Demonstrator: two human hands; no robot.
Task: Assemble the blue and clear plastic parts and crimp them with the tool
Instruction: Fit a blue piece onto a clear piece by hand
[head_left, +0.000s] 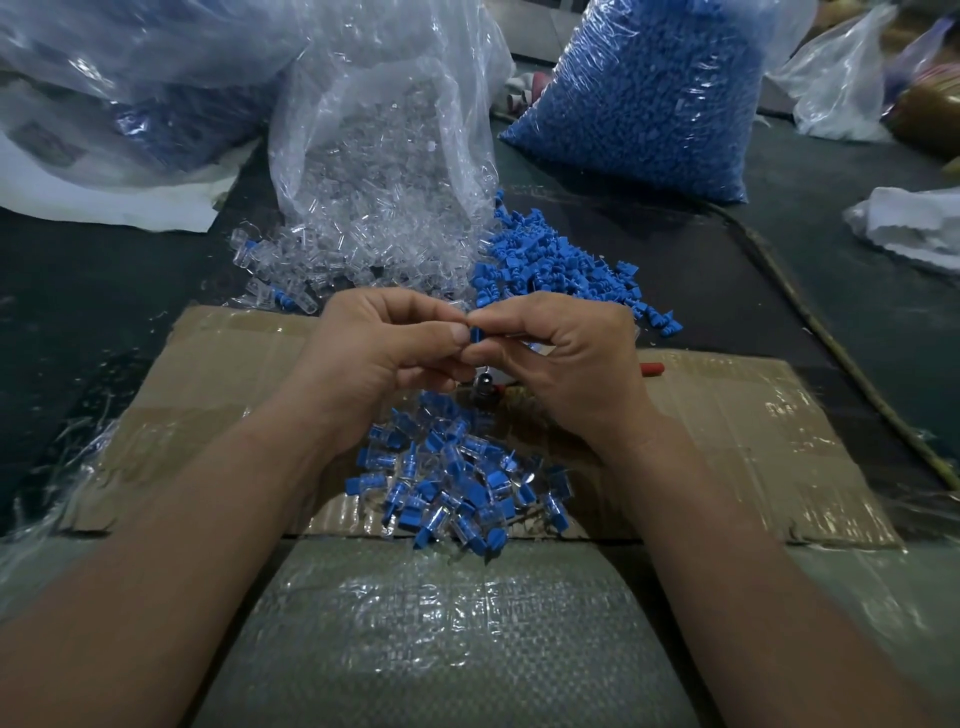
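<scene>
My left hand (384, 343) and my right hand (566, 348) meet above the cardboard, fingertips together. Between them sits a small blue plastic part (475, 334), pinched by my left thumb and forefinger; my right hand's fingers curl round a clear part (524, 340) that is mostly hidden. Under the hands lies the crimp tool (485, 387), with only its dark metal head and one red handle tip (652, 369) showing. A heap of assembled blue-and-clear pieces (457, 483) lies on the cardboard near me.
Loose clear parts (332, 254) spill from an open plastic bag (384, 119). Loose blue parts (556, 260) lie beside them, with a full bag of blue parts (660, 98) behind. A taped cardboard sheet (753, 441) covers the dark table. A woven sack (441, 623) lies nearest me.
</scene>
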